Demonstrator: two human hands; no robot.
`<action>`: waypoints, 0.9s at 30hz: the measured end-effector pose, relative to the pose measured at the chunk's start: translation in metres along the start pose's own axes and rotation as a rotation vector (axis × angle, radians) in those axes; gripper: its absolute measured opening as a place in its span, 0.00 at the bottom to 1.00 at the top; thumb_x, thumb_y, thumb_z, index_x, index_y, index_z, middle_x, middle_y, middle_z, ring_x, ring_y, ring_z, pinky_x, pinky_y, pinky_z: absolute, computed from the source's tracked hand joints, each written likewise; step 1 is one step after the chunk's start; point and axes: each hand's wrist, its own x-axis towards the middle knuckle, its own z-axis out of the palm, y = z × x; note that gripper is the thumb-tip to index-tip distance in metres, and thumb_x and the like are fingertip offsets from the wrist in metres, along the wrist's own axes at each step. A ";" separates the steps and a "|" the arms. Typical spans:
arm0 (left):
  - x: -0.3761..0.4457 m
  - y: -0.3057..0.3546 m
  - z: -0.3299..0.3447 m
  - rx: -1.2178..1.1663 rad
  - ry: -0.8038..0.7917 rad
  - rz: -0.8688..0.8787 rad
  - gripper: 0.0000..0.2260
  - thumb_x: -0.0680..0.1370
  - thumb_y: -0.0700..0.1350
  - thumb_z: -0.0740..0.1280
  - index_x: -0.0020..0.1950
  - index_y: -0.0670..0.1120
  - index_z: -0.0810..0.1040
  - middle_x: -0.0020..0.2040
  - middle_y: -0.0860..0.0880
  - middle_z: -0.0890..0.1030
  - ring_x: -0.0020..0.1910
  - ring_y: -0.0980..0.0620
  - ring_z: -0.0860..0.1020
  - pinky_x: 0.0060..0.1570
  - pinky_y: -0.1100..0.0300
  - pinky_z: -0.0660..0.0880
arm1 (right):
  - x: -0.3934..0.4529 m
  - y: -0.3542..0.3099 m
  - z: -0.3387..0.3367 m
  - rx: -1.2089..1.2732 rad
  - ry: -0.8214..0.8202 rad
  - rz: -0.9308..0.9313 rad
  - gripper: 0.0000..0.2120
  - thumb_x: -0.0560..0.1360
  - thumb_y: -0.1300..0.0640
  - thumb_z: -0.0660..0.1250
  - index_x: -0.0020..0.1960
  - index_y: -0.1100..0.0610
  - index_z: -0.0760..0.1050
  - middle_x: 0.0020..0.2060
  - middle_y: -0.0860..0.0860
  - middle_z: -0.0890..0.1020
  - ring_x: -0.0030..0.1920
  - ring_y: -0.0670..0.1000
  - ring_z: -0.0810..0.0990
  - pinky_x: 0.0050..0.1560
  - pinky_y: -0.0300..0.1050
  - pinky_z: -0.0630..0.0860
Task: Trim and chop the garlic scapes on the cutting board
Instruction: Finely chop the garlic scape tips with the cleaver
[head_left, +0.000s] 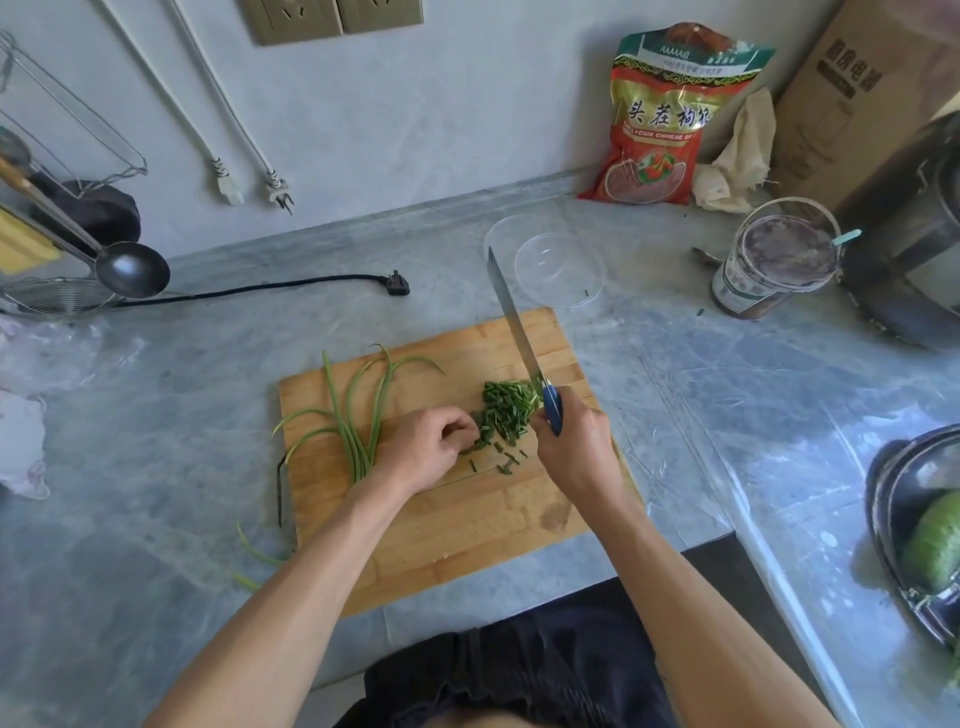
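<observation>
Left hand (431, 447) fingers curled, pinching chopped scapes (504, 410); right hand (574, 447) grips knife (514, 317) at 3 o'clock. Risk: nicked fingertips.

I am counting one wooden cutting board (447, 525); one blue-handled knife (522, 340); one heap of chopped garlic scape pieces (503, 410), too many to number; a loose bunch of about four whole garlic scapes (358, 415); two trimmed scraps (254, 558) on the counter; one clear plastic bowl (550, 262); one ladle (132, 269); three loose power plugs (399, 285); one red goji bag (670, 114); one jar (774, 265); one cardboard box (862, 88); two hands, the left hand (431, 447) and the right hand (576, 447).
</observation>
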 end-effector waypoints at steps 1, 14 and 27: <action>0.001 -0.003 0.001 0.006 0.023 0.000 0.06 0.80 0.46 0.68 0.53 0.49 0.85 0.52 0.55 0.84 0.50 0.59 0.79 0.46 0.68 0.71 | 0.001 0.000 0.000 0.012 0.003 -0.007 0.04 0.78 0.59 0.66 0.51 0.59 0.73 0.37 0.53 0.80 0.34 0.49 0.76 0.34 0.47 0.73; 0.006 0.002 0.010 -0.165 0.281 -0.005 0.03 0.75 0.41 0.75 0.47 0.47 0.86 0.40 0.55 0.84 0.34 0.60 0.75 0.36 0.65 0.72 | 0.011 -0.006 0.000 0.065 -0.012 -0.024 0.06 0.76 0.59 0.68 0.44 0.57 0.71 0.37 0.54 0.81 0.34 0.52 0.76 0.31 0.43 0.70; -0.017 -0.016 0.014 -0.114 0.333 -0.048 0.05 0.77 0.42 0.72 0.51 0.48 0.84 0.47 0.53 0.82 0.44 0.59 0.76 0.42 0.74 0.70 | 0.012 -0.011 0.003 0.077 -0.014 -0.043 0.03 0.75 0.63 0.67 0.45 0.59 0.72 0.34 0.51 0.79 0.31 0.48 0.74 0.28 0.36 0.70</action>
